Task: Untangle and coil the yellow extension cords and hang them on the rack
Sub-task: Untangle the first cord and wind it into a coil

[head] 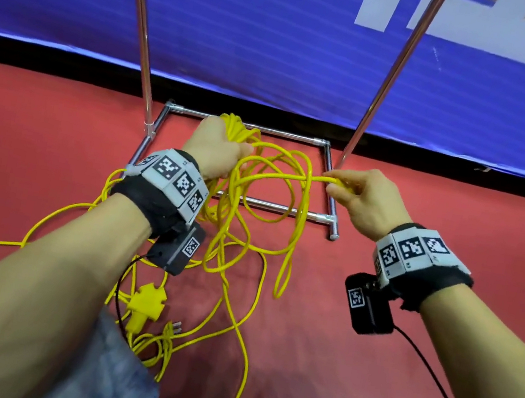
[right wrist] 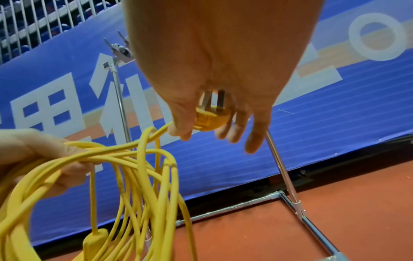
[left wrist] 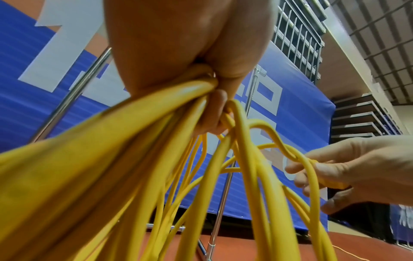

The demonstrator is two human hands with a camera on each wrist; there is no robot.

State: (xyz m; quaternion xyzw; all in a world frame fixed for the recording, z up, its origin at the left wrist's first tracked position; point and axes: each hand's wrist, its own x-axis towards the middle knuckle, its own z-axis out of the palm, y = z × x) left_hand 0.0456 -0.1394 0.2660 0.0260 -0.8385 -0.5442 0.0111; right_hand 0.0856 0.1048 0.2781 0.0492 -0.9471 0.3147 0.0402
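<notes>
My left hand (head: pixel 217 149) grips a bundle of yellow cord loops (head: pixel 241 132) held above the rack's base; the same bundle (left wrist: pixel 156 113) fills the left wrist view. My right hand (head: pixel 362 194) pinches the yellow plug (right wrist: pixel 211 119) at the cord's end, prongs pointing back toward the palm. A strand (head: pixel 279 175) runs between the two hands. More yellow cord (head: pixel 233 326) lies tangled on the red floor, with a yellow multi-socket block (head: pixel 146 301) and a small plug (head: pixel 175 325) near my knees.
The chrome rack (head: pixel 144 26) stands straight ahead with two upright poles and a rectangular floor frame (head: pixel 273 206). A blue banner (head: pixel 281 35) hangs behind it. Red floor (head: pixel 440 228) spreads to both sides. Black camera cables trail from my wrists.
</notes>
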